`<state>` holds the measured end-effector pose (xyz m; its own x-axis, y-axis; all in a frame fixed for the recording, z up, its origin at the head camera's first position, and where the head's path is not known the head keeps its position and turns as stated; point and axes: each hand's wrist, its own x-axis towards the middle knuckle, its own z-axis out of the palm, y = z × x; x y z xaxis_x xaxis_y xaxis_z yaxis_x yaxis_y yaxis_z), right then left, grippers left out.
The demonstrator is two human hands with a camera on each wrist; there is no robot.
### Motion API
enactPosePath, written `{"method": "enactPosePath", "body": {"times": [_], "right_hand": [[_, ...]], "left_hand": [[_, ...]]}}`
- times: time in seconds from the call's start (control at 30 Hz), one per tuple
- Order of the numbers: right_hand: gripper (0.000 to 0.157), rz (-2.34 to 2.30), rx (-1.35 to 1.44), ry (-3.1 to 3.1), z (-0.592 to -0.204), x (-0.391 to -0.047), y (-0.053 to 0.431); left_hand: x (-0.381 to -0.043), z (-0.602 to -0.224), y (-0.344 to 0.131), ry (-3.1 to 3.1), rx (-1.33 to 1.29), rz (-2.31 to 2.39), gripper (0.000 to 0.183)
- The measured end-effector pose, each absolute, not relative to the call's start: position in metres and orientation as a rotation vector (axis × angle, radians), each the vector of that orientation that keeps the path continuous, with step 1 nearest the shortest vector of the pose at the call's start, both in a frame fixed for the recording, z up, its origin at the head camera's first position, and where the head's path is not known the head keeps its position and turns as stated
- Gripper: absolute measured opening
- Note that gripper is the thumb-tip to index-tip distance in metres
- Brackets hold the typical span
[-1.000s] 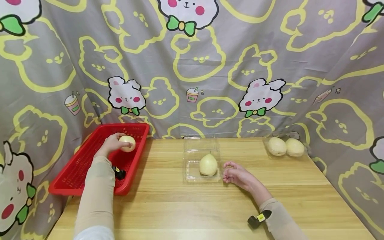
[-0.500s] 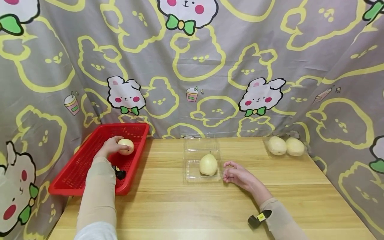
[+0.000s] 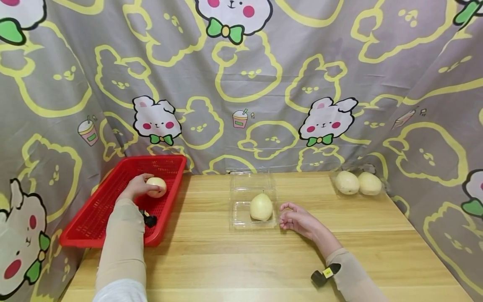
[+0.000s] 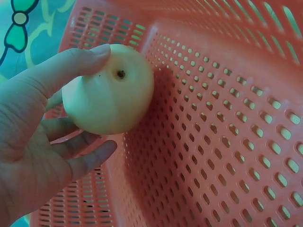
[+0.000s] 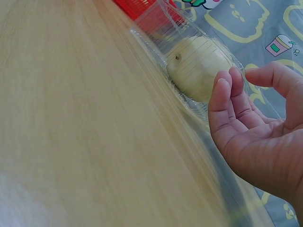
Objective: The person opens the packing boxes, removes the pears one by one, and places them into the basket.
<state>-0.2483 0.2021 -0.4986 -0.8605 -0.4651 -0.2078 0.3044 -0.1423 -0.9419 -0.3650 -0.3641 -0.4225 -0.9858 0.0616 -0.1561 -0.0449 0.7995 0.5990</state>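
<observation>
Inside the red plastic basket [image 3: 171, 205], my left hand [image 3: 137, 186] grips a pale yellow pear [image 3: 156, 187]. In the left wrist view the thumb lies over the pear [image 4: 113, 94] near its dark blossom end, with fingers beneath; whether it touches the basket floor I cannot tell. A clear plastic clamshell box [image 3: 238, 216] stands with its lid up at mid-table, one pear [image 3: 261, 207] sitting in its right side. My right hand [image 3: 299, 220] is beside the box's right edge, fingers loosely bent and holding nothing. In the right wrist view its fingertips [image 5: 221, 78] are close to the clear wall; contact is unclear.
Two more pears [image 3: 358, 183], in clear packaging, sit at the table's back right corner. A grey patterned curtain [image 3: 211, 84] hangs behind and along both sides of the wooden table [image 3: 234, 264]. A small black camera [image 3: 324, 274] is strapped to the right wrist.
My left hand has lowered the pear slightly deeper into the basket, and a little to the left. The right hand and the clamshell box have stayed in place.
</observation>
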Motion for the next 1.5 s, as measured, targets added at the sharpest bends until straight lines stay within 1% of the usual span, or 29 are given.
{"method": "enactPosePath", "body": {"times": [0.43,0.63,1.0,1.5], "right_hand": [[0.027,-2.045,-0.192,1.639,-0.4987,-0.2488,0.2024],[0.028,-2.040,-0.183,1.652,-0.4990,-0.2490,0.2022],[0.025,-2.056,-0.185,1.617,-0.4987,-0.2488,0.2023],[0.027,-2.064,-0.180,1.612,-0.4995,-0.2492,0.2025]], "left_hand": [[-0.3681,-0.4265,-0.3709,2.755,-0.062,0.986,0.092],[-0.3671,-0.4263,-0.3706,2.714,-0.083,1.052,0.092],[-0.3607,-0.4225,-0.3639,2.636,-0.091,1.144,0.090],[-0.3616,-0.4228,-0.3647,2.636,-0.043,1.154,0.092]]}}
